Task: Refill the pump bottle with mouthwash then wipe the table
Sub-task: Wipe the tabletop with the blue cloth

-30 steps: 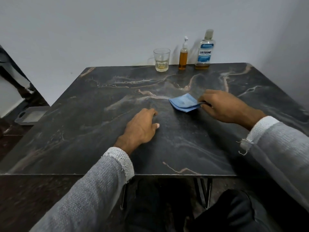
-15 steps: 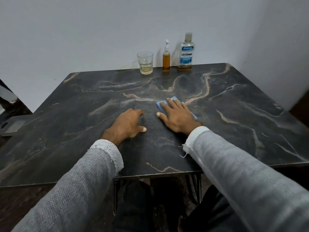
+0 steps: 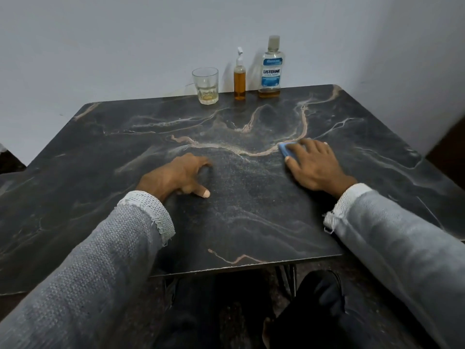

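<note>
A small pump bottle [image 3: 239, 79] full of amber liquid stands at the table's far edge. To its right is a Listerine mouthwash bottle [image 3: 271, 69], capped, with a little amber liquid at the bottom. My right hand [image 3: 314, 166] lies flat on a blue cloth [image 3: 285, 150], pressing it to the dark marble table [image 3: 226, 222] right of centre; only the cloth's left edge shows. My left hand [image 3: 176, 178] rests on the table near the middle, fingers curled, holding nothing.
A drinking glass [image 3: 205, 85] with a little yellowish liquid stands left of the pump bottle. A white wall runs close behind the table and along the right. My dark-clothed knees [image 3: 314, 298] are under the near edge.
My right hand took the blue cloth under its flat palm and has slid it rightward across the table. The left hand has stayed in place. The camera view shifted.
</note>
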Action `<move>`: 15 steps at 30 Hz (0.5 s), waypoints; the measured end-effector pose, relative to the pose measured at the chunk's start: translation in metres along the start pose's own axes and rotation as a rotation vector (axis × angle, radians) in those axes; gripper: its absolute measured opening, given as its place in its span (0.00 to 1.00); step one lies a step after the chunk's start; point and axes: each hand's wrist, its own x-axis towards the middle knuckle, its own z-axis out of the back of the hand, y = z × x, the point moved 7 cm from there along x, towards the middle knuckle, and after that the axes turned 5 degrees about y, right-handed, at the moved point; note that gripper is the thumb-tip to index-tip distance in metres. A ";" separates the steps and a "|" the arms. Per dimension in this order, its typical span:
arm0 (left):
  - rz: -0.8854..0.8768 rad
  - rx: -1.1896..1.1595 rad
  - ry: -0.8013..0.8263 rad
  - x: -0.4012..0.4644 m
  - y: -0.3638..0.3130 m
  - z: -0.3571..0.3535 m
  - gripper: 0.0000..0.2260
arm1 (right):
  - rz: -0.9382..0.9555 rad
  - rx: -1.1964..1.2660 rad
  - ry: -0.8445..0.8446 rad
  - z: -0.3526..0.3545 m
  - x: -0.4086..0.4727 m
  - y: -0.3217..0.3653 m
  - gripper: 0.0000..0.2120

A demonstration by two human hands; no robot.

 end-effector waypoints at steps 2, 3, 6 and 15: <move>-0.016 -0.008 0.042 0.003 0.000 0.000 0.36 | -0.095 0.025 0.099 -0.009 0.019 -0.018 0.26; -0.014 -0.008 0.062 0.004 -0.001 -0.001 0.37 | -0.123 0.024 0.144 -0.013 0.029 -0.019 0.27; 0.019 0.016 0.097 0.007 0.000 0.000 0.39 | -0.111 0.013 0.201 -0.019 0.047 0.007 0.28; 0.057 0.039 0.131 0.012 -0.008 0.005 0.40 | 0.182 0.031 0.144 -0.023 -0.001 0.065 0.27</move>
